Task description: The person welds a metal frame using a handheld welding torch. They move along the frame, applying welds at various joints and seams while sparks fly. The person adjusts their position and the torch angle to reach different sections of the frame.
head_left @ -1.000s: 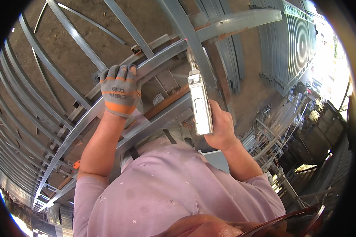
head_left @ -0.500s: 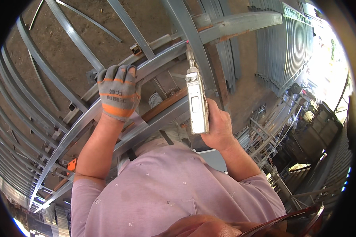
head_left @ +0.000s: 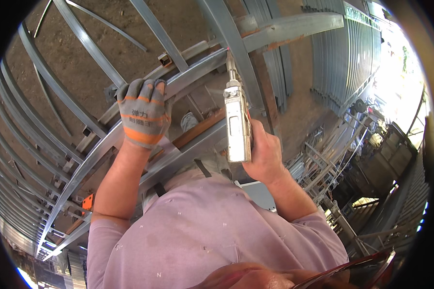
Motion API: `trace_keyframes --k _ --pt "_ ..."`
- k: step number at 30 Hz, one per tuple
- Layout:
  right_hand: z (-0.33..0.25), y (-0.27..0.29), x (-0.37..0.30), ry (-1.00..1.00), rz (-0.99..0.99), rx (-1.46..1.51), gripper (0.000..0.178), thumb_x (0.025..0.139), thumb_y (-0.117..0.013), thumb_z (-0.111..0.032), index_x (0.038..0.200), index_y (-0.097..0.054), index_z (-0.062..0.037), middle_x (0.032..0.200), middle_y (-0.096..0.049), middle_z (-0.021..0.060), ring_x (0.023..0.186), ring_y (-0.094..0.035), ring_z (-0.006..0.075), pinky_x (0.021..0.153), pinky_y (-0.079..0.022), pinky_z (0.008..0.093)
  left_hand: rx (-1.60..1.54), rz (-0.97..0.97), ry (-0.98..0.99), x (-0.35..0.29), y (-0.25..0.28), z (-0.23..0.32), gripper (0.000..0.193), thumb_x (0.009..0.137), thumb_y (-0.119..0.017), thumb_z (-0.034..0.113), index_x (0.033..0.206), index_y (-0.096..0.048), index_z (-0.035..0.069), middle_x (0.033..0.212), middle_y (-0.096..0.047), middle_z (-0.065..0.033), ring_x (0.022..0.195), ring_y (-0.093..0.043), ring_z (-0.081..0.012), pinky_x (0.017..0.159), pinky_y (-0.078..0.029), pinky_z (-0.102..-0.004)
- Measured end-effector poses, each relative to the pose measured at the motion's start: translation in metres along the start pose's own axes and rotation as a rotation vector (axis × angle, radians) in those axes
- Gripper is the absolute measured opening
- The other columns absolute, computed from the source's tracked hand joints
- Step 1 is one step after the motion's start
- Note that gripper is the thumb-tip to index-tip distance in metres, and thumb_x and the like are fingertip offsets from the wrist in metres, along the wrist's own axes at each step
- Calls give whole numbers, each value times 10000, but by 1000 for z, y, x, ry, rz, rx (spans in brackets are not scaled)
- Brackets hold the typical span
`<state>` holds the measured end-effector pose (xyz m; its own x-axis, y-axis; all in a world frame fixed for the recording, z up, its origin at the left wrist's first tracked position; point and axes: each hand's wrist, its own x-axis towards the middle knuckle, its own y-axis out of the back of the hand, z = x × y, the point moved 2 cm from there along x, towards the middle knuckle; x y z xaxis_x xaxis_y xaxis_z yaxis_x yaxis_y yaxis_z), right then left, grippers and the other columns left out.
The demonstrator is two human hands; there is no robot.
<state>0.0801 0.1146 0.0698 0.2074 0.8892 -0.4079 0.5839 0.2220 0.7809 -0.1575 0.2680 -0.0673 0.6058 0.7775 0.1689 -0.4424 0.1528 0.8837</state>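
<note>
Your left hand (head_left: 143, 115), in a grey knit glove with orange bands, sits at about 10 o'clock in the view. Its fingers (head_left: 141, 91) wrap over the edge of a long curved galvanised steel channel (head_left: 96, 154), closed firmly on the metal.

Your bare right hand (head_left: 263, 154), just right of centre, grips a slim silver-grey rectangular power tool (head_left: 237, 125). The fingers curl round the lower half of the tool body. The tool stands nearly upright, its narrow tip (head_left: 229, 60) pointing toward 12 o'clock and meeting the same steel channel where a straight steel strut (head_left: 226, 33) crosses it.

The two hands are near each other but apart, with the channel running between them.

Bare brown dirt ground (head_left: 96, 43) lies behind the frame. At 3 o'clock, ribbed corrugated steel sheets (head_left: 342, 58) stand stacked. A small orange clamp-like part (head_left: 87, 202) shows at 8 o'clock.
</note>
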Motion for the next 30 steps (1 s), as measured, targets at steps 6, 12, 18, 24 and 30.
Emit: trace_keyframes --k 6,12,18,24,30 --pt "-5 0 -1 -28 -10 -11 569 905 -885 -289 1291 -593 9 860 -747 216 776 -753 460 666 -574 518 7 -12 2 -1 0 0 540 771 -901 230 1288 -772 142 1202 -738 -71 1237 -665 -343 1117 -456 -558" --pt "-7 0 -1 -58 -28 -11 550 903 -889 -284 1253 -588 16 859 -745 224 777 -751 469 665 -576 522 8 -6 1 0 1 0 557 752 -900 217 1287 -761 153 1213 -727 -54 1237 -662 -338 1121 -449 -565" --pt "-10 3 1 -61 -33 -21 512 912 -880 -279 1210 -586 16 845 -742 237 767 -749 480 662 -577 534 0 14 8 -2 -2 0 564 744 -905 221 1287 -763 166 1216 -717 -38 1245 -654 -330 1119 -452 -565" --pt "-11 3 1 -69 -32 -20 486 927 -859 -268 1205 -586 21 833 -743 234 757 -748 480 658 -580 541 0 47 -7 -1 -1 0 556 739 -872 210 1284 -777 151 1196 -724 -46 1223 -656 -331 1106 -454 -557" --pt "-14 5 2 -74 -38 -39 465 915 -852 -243 1191 -582 16 818 -737 227 744 -744 477 657 -579 543 8 39 -4 2 1 1 529 749 -862 207 1270 -789 156 1174 -730 -45 1196 -662 -333 1094 -458 -547"
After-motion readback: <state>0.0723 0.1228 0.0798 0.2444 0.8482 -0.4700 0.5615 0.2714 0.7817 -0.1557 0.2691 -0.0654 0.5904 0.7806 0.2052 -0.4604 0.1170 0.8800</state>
